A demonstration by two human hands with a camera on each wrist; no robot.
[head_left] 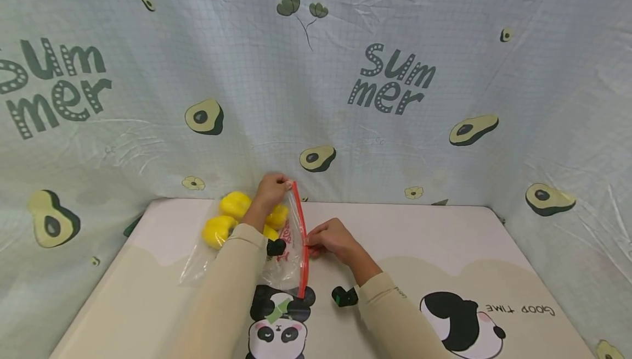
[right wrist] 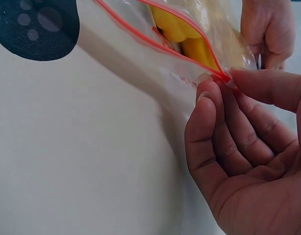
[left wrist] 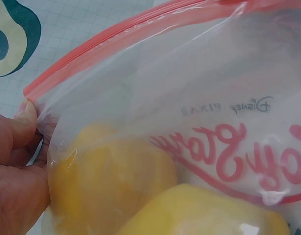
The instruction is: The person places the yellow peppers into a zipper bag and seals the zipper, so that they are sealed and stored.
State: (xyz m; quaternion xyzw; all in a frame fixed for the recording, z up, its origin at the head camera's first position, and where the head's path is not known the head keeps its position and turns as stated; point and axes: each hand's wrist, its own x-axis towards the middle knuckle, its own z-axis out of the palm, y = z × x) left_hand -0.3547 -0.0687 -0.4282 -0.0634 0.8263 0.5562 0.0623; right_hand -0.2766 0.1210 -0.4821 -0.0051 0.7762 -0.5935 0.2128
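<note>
A clear zip bag [head_left: 286, 265] with a red zip edge and red lettering lies on the table, with several yellow bell peppers [head_left: 219, 231] in it. At the far end of the zip edge, my left hand [head_left: 272, 190] pinches the bag's corner, thumb and fingers together in the left wrist view. My right hand [head_left: 334, 240] pinches the red zip strip [right wrist: 189, 58] between thumb and fingertips, partway along it. In the right wrist view, the strip's two sides stand apart on the near side of that pinch and meet at the fingertips.
The pale table [head_left: 444, 238] bears a printed panda [head_left: 277, 337] in front of the bag and a printed dog [head_left: 461, 323] at the right. A patterned curtain [head_left: 316, 90] hangs behind the table's far edge and at both sides.
</note>
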